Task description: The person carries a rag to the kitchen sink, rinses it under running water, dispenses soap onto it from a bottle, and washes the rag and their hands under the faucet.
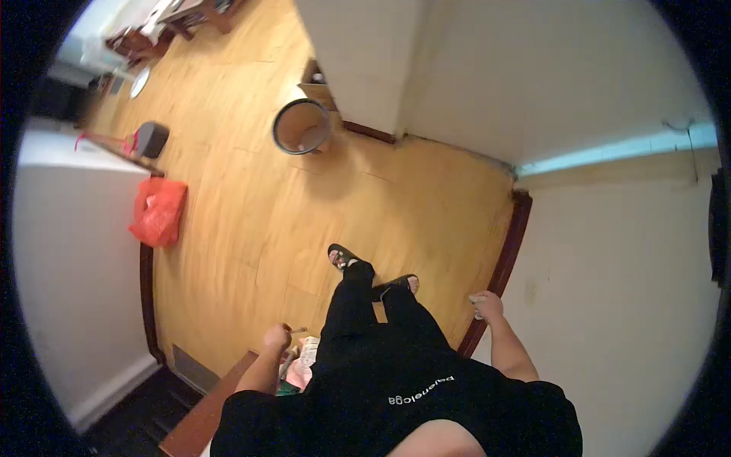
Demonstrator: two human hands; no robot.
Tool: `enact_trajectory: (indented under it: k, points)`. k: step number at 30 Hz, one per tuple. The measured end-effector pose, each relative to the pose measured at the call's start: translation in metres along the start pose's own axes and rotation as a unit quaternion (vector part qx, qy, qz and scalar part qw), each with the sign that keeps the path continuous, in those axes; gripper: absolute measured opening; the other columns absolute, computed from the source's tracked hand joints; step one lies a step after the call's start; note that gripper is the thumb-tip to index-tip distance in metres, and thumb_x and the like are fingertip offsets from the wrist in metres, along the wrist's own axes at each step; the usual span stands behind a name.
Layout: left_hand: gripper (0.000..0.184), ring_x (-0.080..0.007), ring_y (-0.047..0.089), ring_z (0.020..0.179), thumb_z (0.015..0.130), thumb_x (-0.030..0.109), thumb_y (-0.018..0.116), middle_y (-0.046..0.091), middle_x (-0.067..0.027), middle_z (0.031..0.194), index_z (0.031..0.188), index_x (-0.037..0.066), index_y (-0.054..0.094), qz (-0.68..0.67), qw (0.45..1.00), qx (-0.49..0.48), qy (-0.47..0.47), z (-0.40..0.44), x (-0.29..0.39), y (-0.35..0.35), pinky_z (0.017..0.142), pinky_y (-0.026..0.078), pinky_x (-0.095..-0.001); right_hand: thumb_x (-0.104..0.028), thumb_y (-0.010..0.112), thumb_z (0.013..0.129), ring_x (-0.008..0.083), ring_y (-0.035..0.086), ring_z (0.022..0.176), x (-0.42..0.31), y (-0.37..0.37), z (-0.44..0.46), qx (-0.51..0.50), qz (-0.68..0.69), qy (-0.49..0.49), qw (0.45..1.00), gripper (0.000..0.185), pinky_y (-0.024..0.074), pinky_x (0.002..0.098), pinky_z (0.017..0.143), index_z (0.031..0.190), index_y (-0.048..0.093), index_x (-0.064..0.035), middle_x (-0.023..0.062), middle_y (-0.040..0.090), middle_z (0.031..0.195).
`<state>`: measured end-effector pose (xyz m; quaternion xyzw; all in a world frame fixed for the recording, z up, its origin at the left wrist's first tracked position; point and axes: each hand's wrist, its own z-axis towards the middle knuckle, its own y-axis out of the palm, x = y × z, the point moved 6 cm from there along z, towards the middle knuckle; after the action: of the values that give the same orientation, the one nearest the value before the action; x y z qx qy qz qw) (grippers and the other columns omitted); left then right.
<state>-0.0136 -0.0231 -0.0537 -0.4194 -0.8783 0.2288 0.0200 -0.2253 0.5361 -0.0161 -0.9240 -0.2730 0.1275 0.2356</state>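
Observation:
My left hand (278, 337) is closed at my side, with a short thin stick-like item (299, 330) poking out of the fingers. Its exact kind is too small to make out. Just below that hand, partly hidden by my body, are some pink, white and green packages (303, 364). On the other side, my right hand (489, 305) is curled beside the white wall, around a small pale item (477, 299) that I cannot identify. My feet in dark sandals (343, 257) stand on the wooden floor (228, 221).
Ahead stands a round waste bin (301, 128) near a wall corner, with a cardboard box (316, 90) behind it. A red plastic bag (158, 213) lies against the left wall, near a dustpan (151, 140). Wooden furniture (190, 15) is far off. A brown wooden edge (209, 407) is at lower left.

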Motion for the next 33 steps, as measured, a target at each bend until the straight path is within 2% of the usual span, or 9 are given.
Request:
enact_trajectory:
  k: [4, 6, 9, 12, 14, 20, 25, 28, 33]
  points:
    - [0.024, -0.0272, 0.055, 0.087, 0.072, 0.019, 0.05, 0.058, -0.0157, 0.091, 0.092, 0.011, 0.059, -0.169, 0.985, -0.011, -0.025, 0.031, -0.02, 0.02, 0.075, 0.043, -0.0343, -0.006, 0.056, 0.066, 0.0141, 0.056, 0.056, -0.135, 0.039, 0.009, 0.007, -0.26, -0.223, 0.94, 0.024, 0.045, 0.0257, 0.047, 0.09, 0.057, -0.0075, 0.007, 0.058, 0.067]
    - [0.023, -0.0273, 0.055, 0.087, 0.071, 0.019, 0.052, 0.058, -0.0158, 0.09, 0.091, 0.01, 0.059, -0.182, 0.981, -0.012, -0.062, 0.001, -0.072, 0.012, 0.074, 0.043, -0.0339, -0.006, 0.056, 0.063, 0.0136, 0.056, 0.056, -0.188, 0.096, -0.017, -0.079, -0.124, -0.181, 0.972, 0.026, 0.0455, 0.0267, 0.049, 0.088, 0.058, -0.0083, 0.0074, 0.058, 0.066]
    - [0.022, -0.0284, 0.055, 0.085, 0.069, 0.019, 0.055, 0.058, -0.0172, 0.087, 0.087, 0.006, 0.058, -0.303, 0.947, 0.024, -0.105, 0.02, -0.102, 0.034, 0.072, 0.043, -0.0341, -0.007, 0.057, 0.06, 0.0159, 0.058, 0.058, -0.288, 0.13, -0.071, -0.084, -0.181, -0.256, 0.946, 0.026, 0.0463, 0.028, 0.053, 0.086, 0.059, -0.0086, 0.0086, 0.06, 0.07]
    - [0.02, -0.0204, 0.058, 0.058, 0.068, 0.013, 0.056, 0.059, -0.0147, 0.067, 0.083, 0.0, 0.058, -0.481, 0.858, 0.088, -0.157, 0.021, -0.123, 0.015, 0.052, 0.045, -0.0309, -0.005, 0.057, 0.066, 0.0146, 0.056, 0.049, -0.356, 0.165, -0.087, -0.069, -0.282, -0.375, 0.881, 0.02, 0.044, 0.029, 0.043, 0.085, 0.06, -0.0104, 0.0086, 0.059, 0.065]
    - [0.019, -0.0135, 0.053, 0.047, 0.067, 0.011, 0.057, 0.057, -0.0092, 0.061, 0.082, 0.0, 0.058, -0.621, 0.763, 0.137, -0.114, 0.047, -0.122, 0.018, 0.044, 0.042, -0.0258, -0.007, 0.058, 0.058, 0.0191, 0.058, 0.067, -0.386, 0.177, -0.087, -0.067, -0.314, -0.365, 0.874, 0.026, 0.0465, 0.0291, 0.061, 0.084, 0.061, -0.0103, 0.0088, 0.061, 0.077]
    - [0.018, -0.0121, 0.054, 0.052, 0.066, 0.012, 0.059, 0.058, -0.0066, 0.064, 0.081, 0.002, 0.059, -0.737, 0.635, 0.191, -0.133, 0.058, -0.116, -0.034, 0.047, 0.042, -0.0241, -0.017, 0.061, 0.066, 0.0174, 0.058, 0.053, -0.47, 0.205, -0.092, -0.048, -0.407, -0.409, 0.815, 0.018, 0.045, 0.0287, 0.05, 0.083, 0.06, -0.0103, 0.0092, 0.06, 0.066]
    - [0.017, -0.0147, 0.057, 0.066, 0.067, 0.013, 0.059, 0.06, -0.0068, 0.07, 0.081, 0.004, 0.06, -0.617, 0.726, 0.226, -0.204, 0.056, -0.126, -0.086, 0.063, 0.044, -0.0267, -0.028, 0.065, 0.066, 0.0165, 0.057, 0.051, -0.534, 0.217, -0.041, -0.039, -0.434, -0.395, 0.809, 0.025, 0.0447, 0.0291, 0.049, 0.082, 0.06, -0.0092, 0.0086, 0.059, 0.065]
    - [0.018, -0.0174, 0.057, 0.071, 0.067, 0.016, 0.059, 0.061, -0.0076, 0.072, 0.082, 0.006, 0.06, -0.647, 0.702, 0.19, -0.228, 0.106, -0.152, -0.045, 0.066, 0.044, -0.0284, -0.032, 0.066, 0.065, 0.0165, 0.057, 0.052, -0.584, 0.237, -0.034, -0.058, -0.441, -0.346, 0.826, 0.03, 0.045, 0.0278, 0.051, 0.082, 0.06, -0.0083, 0.0085, 0.059, 0.066]
    - [0.017, -0.0183, 0.057, 0.074, 0.068, 0.019, 0.058, 0.061, -0.0071, 0.077, 0.081, 0.009, 0.062, -0.628, 0.675, 0.219, -0.32, 0.092, -0.178, -0.174, 0.067, 0.044, -0.0293, -0.03, 0.067, 0.065, 0.0167, 0.058, 0.056, -0.678, 0.292, -0.024, -0.092, -0.44, -0.407, 0.795, 0.029, 0.0456, 0.0267, 0.053, 0.083, 0.06, -0.0083, 0.0097, 0.06, 0.07]
